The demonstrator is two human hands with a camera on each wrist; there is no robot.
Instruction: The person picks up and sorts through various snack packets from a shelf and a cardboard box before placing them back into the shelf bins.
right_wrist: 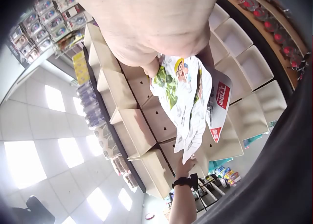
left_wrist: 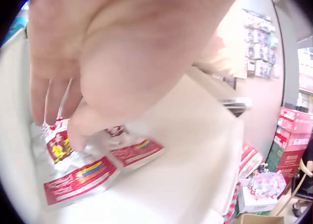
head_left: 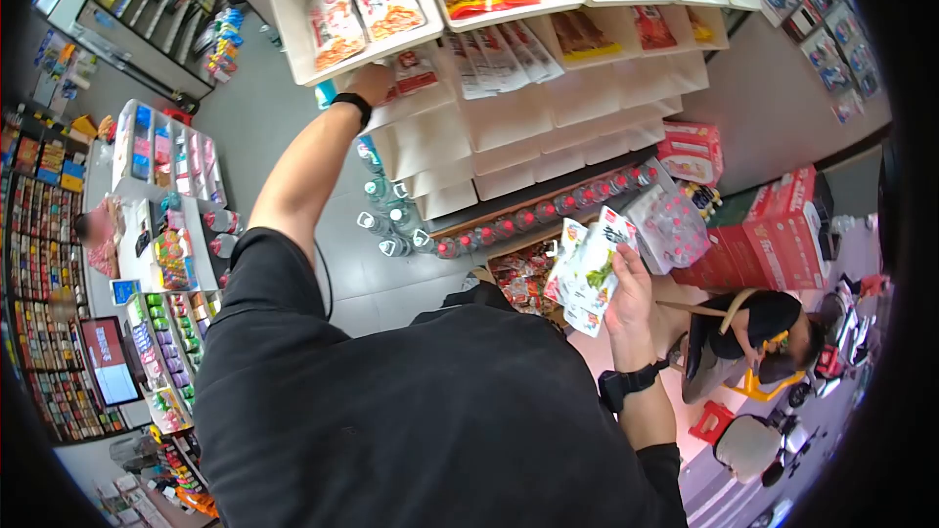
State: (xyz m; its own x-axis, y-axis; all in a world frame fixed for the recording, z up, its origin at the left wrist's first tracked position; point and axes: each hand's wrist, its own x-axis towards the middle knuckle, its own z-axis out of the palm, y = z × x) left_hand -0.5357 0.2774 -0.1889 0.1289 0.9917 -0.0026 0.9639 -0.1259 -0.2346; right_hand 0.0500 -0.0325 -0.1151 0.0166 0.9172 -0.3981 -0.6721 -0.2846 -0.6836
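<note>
At the front left of the rack, my left hand [head_left: 370,85] reaches into a lower compartment. Red-and-silver packets [left_wrist: 80,180] lie there in the left wrist view; the thumb and fingers of my left hand [left_wrist: 122,52] pinch the upper part of one with yellow lettering [left_wrist: 59,148]. My right hand [head_left: 628,293] grips several white packets [head_left: 594,269] away from the rack. Seen from the right wrist, green-pictured white packets [right_wrist: 178,87] and one with a red label [right_wrist: 221,99] hang from my right hand [right_wrist: 151,33], whose fingertips are partly hidden.
Upper bins [head_left: 354,15] hold bagged snacks. Beneath the tiered compartments [head_left: 514,122] runs a row of red-capped bottles [head_left: 528,219]; larger bottles [head_left: 401,220] stand on the floor at left. Red cartons [head_left: 782,235] and a seated person [head_left: 734,342] are at right.
</note>
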